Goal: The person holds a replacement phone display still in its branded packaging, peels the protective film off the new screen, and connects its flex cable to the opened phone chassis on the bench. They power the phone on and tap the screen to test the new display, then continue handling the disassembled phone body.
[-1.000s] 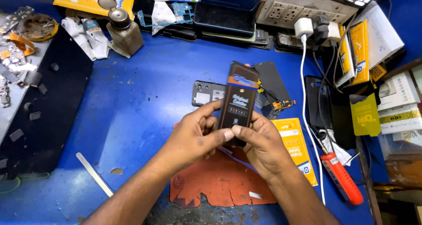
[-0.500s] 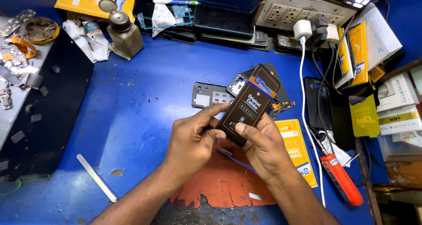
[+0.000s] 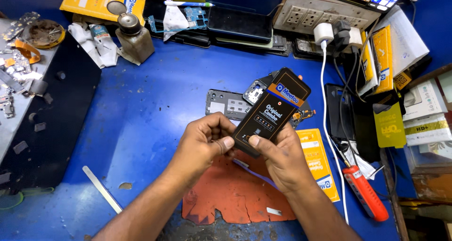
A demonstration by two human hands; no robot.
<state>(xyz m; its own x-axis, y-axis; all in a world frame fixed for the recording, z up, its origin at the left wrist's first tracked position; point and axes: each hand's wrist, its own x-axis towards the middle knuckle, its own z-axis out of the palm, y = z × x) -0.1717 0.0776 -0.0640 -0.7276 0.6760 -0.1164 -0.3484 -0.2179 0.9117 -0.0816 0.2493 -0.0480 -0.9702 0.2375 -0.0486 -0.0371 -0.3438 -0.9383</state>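
Both hands grasping one thing above the counter (image 3: 141,109): a flat black phone display panel (image 3: 273,111), tilted up to the right, with an orange band and small printed label on its face. Left hand (image 3: 205,140) pinches the lower left corner, thumb against the edge. Right hand (image 3: 280,156) grips the lower end from beneath, thumb laid on the face. Under the hands, a torn orange mat (image 3: 230,194). Just behind the panel, a grey phone frame (image 3: 226,104) and other opened phone parts. Right of the hands, a yellow packet (image 3: 320,161), a white cable (image 3: 329,128), a red-handled screwdriver (image 3: 365,194). Lower left, a thin metal strip (image 3: 101,189). Far back, a small glass bottle (image 3: 134,36) and a power strip (image 3: 320,10)
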